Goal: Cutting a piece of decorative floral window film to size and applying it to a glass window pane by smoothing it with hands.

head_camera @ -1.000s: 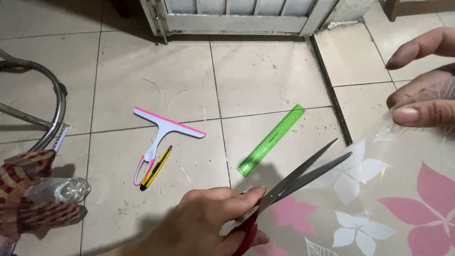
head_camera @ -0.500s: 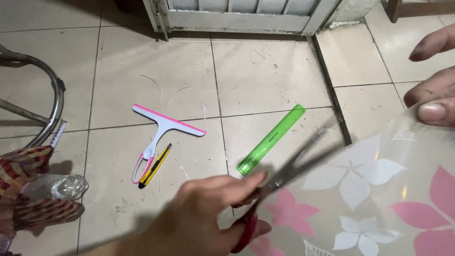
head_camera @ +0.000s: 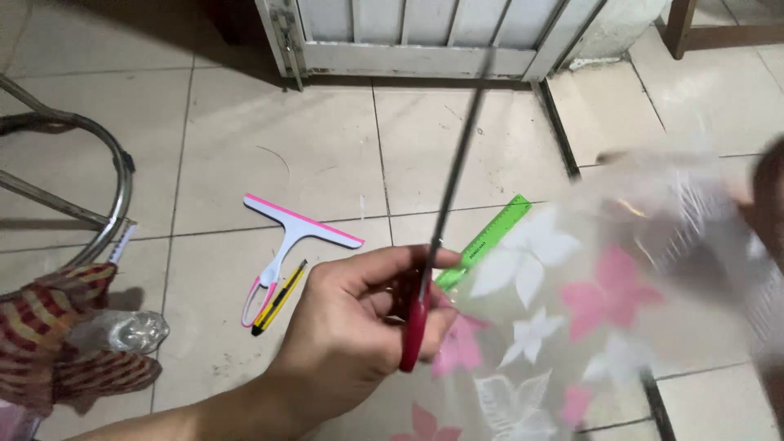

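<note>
Since half a second ago the pair of red-handled scissors [head_camera: 425, 302] has swung from lying low and slanted toward the right of the frame to standing nearly upright, its blurred steel blades now running from the lower centre up to the top centre, and the blades that stood parted a second ago read as one thin line, though blur keeps me from telling whether they have fully closed. The transparent plastic film printed with pink and white flowers [head_camera: 555, 327] has risen and spread over the right half of the frame, smeared by motion, so both tool and sheet are mid-move rather than resting. The left hand [head_camera: 359, 327] enters from the lower left, forearm angled up toward centre, fingers curled through and around the red handles in a firm grasp, knuckles facing the camera. The right hand [head_camera: 768, 220] is only a dark blur at the right edge, seemingly behind the film; whether it pinches the sheet I cannot tell. On the beige floor tiles [head_camera: 269, 106] in the left centre lie a pink-and-white squeegee [head_camera: 294, 233] and, just beside its handle, a yellow utility knife [head_camera: 279, 297]; a green plastic ruler [head_camera: 490, 237] lies at centre, partly under the film.
</note>
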